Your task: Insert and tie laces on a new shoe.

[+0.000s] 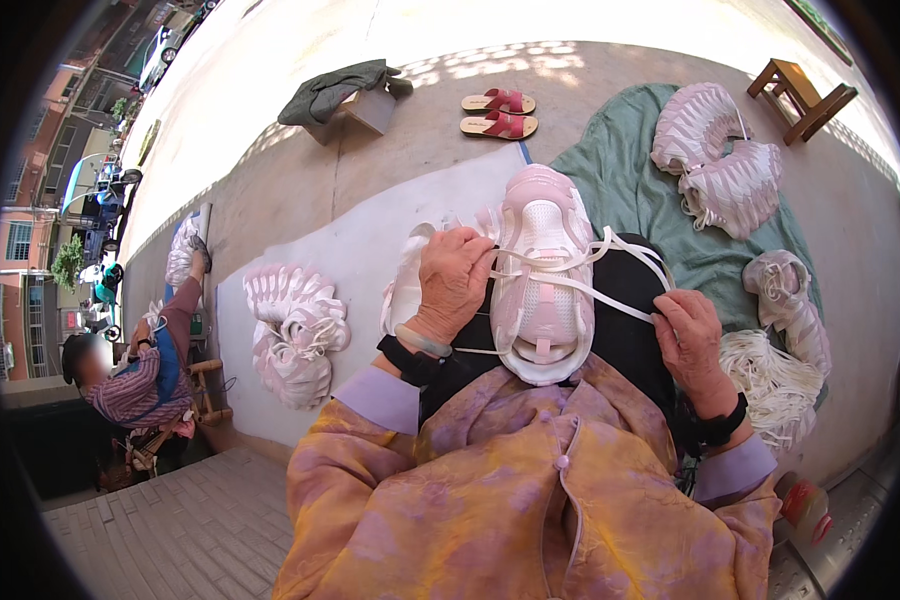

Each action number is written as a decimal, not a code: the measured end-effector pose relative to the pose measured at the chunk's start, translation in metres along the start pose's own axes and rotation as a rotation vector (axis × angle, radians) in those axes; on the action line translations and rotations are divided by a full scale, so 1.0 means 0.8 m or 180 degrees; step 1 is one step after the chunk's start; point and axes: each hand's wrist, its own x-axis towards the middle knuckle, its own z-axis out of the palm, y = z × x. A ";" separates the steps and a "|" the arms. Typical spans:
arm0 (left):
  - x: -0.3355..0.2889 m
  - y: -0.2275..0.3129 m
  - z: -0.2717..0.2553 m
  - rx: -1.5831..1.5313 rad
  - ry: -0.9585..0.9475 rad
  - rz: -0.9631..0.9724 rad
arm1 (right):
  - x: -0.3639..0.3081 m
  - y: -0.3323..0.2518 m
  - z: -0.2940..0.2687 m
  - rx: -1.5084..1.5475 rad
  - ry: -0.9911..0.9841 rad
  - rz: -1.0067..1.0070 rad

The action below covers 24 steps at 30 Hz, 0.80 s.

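A pink and white sneaker rests on my lap, its toe pointing away from me and its heel opening close to my jacket. White shoelace crosses its tongue and loops out to the right. At the sneaker's left side, my left hand is closed, pinching the lace by the eyelets. My right hand is held apart from the shoe on the right, with lace between thumb and fingers. Another pale shoe lies partly hidden behind my left hand.
Stacked pink and white shoes lie on a pale sheet at left. More shoes and a bundle of white laces lie around a green cloth. Red sandals, a wooden stool and a seated person are farther off.
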 end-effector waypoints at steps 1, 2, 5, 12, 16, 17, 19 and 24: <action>0.000 -0.002 -0.001 -0.0125 -0.0018 -0.0083 | 0.012 -0.009 0.008 -0.0006 -0.0001 0.0018; 0.000 -0.007 0.003 -0.0150 -0.0033 -0.0072 | 0.022 -0.015 0.017 0.0135 -0.0009 -0.0138; -0.002 -0.021 0.005 -0.0594 -0.0200 -0.0244 | 0.039 -0.030 0.034 0.0333 -0.0040 -0.0308; 0.023 -0.014 -0.015 -0.4617 -0.1034 -0.2275 | 0.051 -0.037 0.049 0.0301 -0.0339 -0.0359; 0.032 -0.018 -0.011 -0.4777 -0.1408 -0.1894 | 0.045 -0.029 0.046 -0.0008 -0.0488 -0.0489; 0.031 -0.014 -0.011 -0.4779 -0.1409 -0.1900 | 0.043 -0.027 0.043 -0.0006 -0.0493 -0.0486; 0.028 -0.002 -0.011 -0.3987 -0.1274 -0.1953 | 0.038 -0.020 0.028 -0.0311 -0.0254 -0.0540; 0.016 0.009 -0.002 -0.3379 -0.1519 -0.1901 | -0.012 0.046 -0.029 -0.0919 0.0126 -0.0382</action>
